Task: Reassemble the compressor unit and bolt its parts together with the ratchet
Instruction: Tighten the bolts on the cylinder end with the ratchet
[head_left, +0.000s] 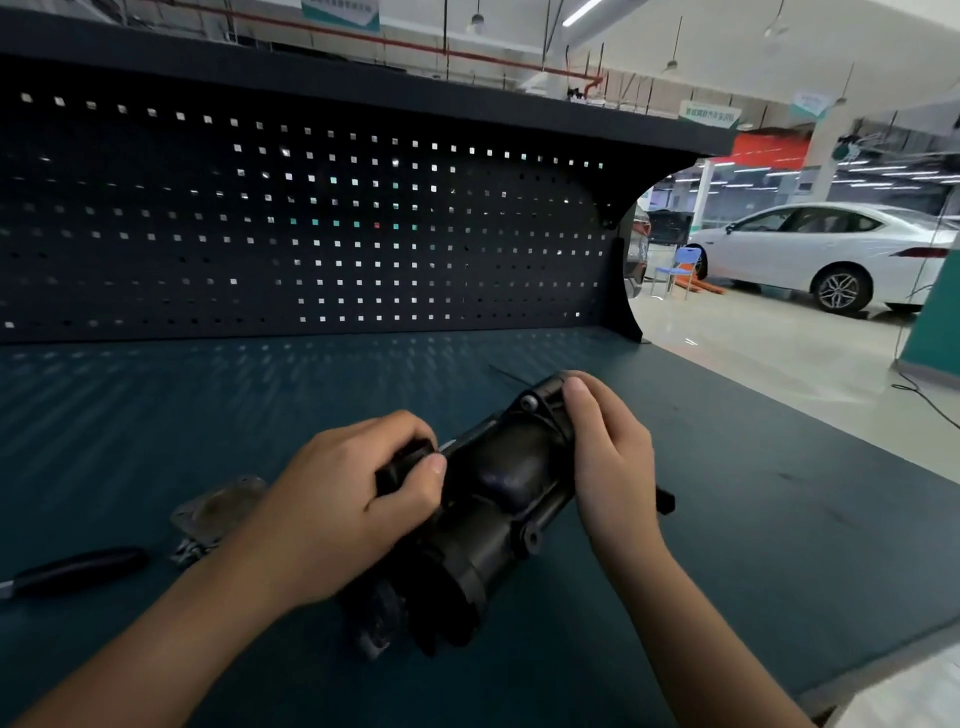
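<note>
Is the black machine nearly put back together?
Not yet. The compressor body looks mostly joined. The left hand grips a black part on it; the right hand holds its far end. A grey plate lies loose on the bench and the black-handled tool lies untouched, so bolting seems left.

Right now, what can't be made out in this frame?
Head view only.
1. Black-handled tool: the left frame edge cuts off its working end.
2. Grey metal part: blurred, partly behind the left hand.
3. Compressor: the right hand covers its far end; too dark to tell which bolts are in.
</note>
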